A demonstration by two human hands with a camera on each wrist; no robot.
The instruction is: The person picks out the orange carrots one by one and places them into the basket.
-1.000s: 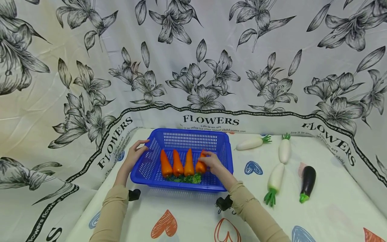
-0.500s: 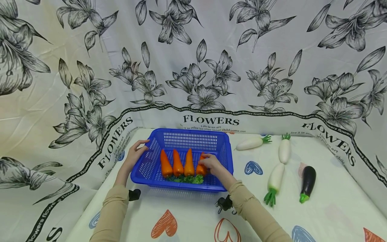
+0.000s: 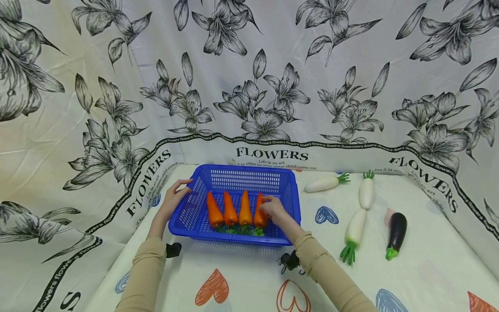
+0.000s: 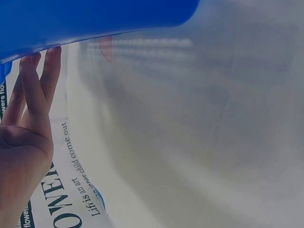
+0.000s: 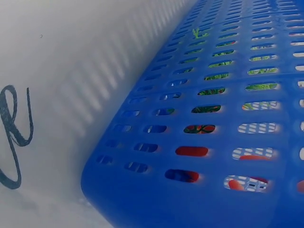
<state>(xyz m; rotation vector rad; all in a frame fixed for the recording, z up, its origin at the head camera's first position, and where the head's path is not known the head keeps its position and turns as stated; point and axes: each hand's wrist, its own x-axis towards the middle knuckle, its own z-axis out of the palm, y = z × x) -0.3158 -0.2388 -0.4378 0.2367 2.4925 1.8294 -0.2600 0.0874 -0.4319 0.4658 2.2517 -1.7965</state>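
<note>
In the head view, a blue plastic basket holds several orange carrots in a row, tips pointing to the far side, green leafy tops toward the near side. My right hand reaches in and holds the rightmost carrot with fingers on its right side. At the left rim, my left hand grips the basket edge; in the left wrist view its fingertips meet the rim from outside and the thumb is hidden. The right wrist view shows the slotted basket wall with orange and green behind it; no hand shows there.
Right of the basket lie three white radishes with green tops, two of them end to end. A dark eggplant is farther right. The tablecloth has heart prints, and a floral curtain hangs behind the table.
The rightmost carrot has turned slightly and now lies in line with the others, more of it showing. My right hand has shifted a little to the right; the left has stayed put.
</note>
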